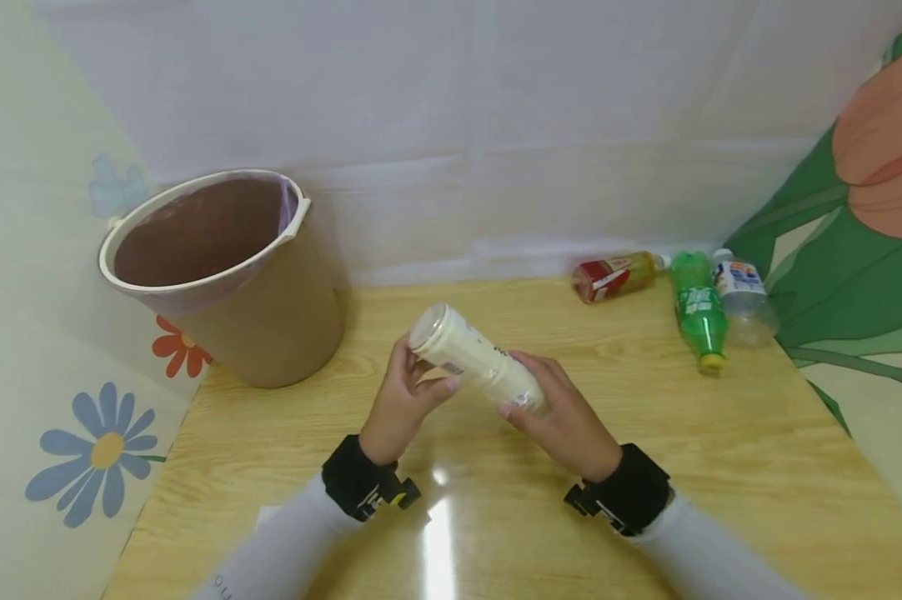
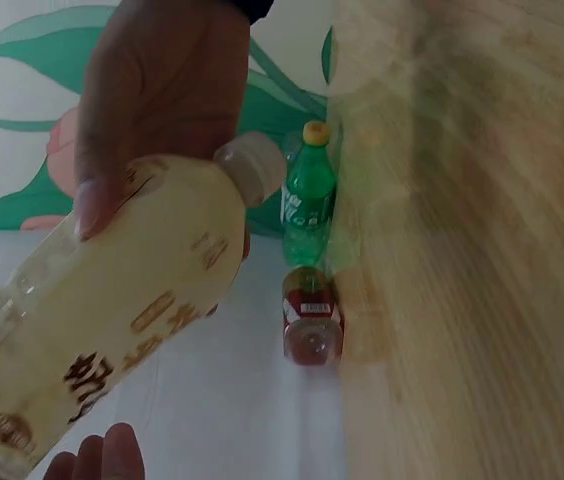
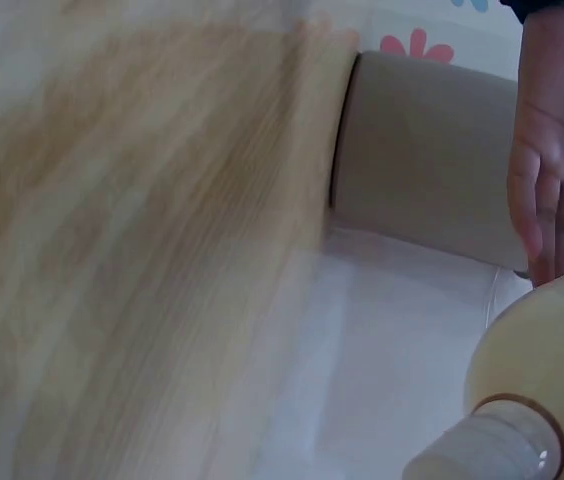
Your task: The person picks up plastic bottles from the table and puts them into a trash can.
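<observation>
1. Head view: I'm seeing bin (image 1: 286, 325) at left.
2. Left hand (image 1: 406, 400) is holding straightish fingers by base of pale bottle (image 1: 484, 358); contact unclear.
3. Right hand (image 1: 569, 417) is gripping pale bottle's cap end, slanted above table (image 1: 721, 450).
4. Red-labelled bottle (image 1: 608, 277), green bottle (image 1: 697, 304), clear bottle (image 1: 744, 304) are lying right.

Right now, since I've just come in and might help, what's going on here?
Someone's right hand grips the cap end of a pale bottle, tilted above the table. The left hand is at its base end; contact is unclear. A bin stands at the far left. At the far right lie a red-labelled bottle, a green bottle and a clear bottle.
</observation>
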Demonstrator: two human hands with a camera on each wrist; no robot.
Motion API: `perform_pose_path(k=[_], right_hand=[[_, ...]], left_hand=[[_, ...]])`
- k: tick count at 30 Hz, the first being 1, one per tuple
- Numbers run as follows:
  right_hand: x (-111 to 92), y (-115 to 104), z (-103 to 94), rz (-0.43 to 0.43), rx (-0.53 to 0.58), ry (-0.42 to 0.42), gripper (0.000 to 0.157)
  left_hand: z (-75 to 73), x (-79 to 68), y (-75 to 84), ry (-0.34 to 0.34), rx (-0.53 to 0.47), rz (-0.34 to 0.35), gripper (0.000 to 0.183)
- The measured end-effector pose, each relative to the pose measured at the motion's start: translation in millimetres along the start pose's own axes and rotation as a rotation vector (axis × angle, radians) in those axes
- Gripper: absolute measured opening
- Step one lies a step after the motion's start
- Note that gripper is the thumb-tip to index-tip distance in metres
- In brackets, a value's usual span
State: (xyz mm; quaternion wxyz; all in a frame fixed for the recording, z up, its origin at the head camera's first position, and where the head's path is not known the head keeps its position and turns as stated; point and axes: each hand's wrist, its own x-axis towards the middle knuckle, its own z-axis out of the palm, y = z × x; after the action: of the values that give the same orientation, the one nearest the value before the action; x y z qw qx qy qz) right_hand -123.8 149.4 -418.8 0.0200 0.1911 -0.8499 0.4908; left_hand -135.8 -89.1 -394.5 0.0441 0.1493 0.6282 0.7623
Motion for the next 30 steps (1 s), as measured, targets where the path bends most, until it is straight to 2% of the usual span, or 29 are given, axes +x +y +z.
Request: perform_pose_path(k=[2,10,15,20,26,30], right_hand=[[-1.8,-0.9,7.2,-0.015,0.012,-0.008,0.067],[-8.6,-0.6,20.1,-0.029,0.017,-0.025,0.067],[-13.7,1.9,22.0,-0.036,0.001,-0.011,0.068],[-15.8,3.3,21.0,-0.041,-0.015,-0.004,0.068],[-13.9,3.1,15.3,-0.06,-0.047,-0.008,0.069],[-8.1,7.6,4.8,-0.09,-0.05,-0.011,0.071]], left_hand=[[6.7,-1.5,-6.9,-0.029,-0.013,0.01,0.074],[19.4,-1.4,-17.7,0.015,-0.078,0.037,0.07],[24.1,-0.8,-20.0,0.013,-0.054,0.029,0.07],[26.8,-1.2,-19.4,0.01,-0.041,0.018,0.066],[26.5,1.2,-14.9,-0.001,-0.039,0.047,0.064],[18.8,4.9,-6.0,0.037,-0.042,0.066,0.065]])
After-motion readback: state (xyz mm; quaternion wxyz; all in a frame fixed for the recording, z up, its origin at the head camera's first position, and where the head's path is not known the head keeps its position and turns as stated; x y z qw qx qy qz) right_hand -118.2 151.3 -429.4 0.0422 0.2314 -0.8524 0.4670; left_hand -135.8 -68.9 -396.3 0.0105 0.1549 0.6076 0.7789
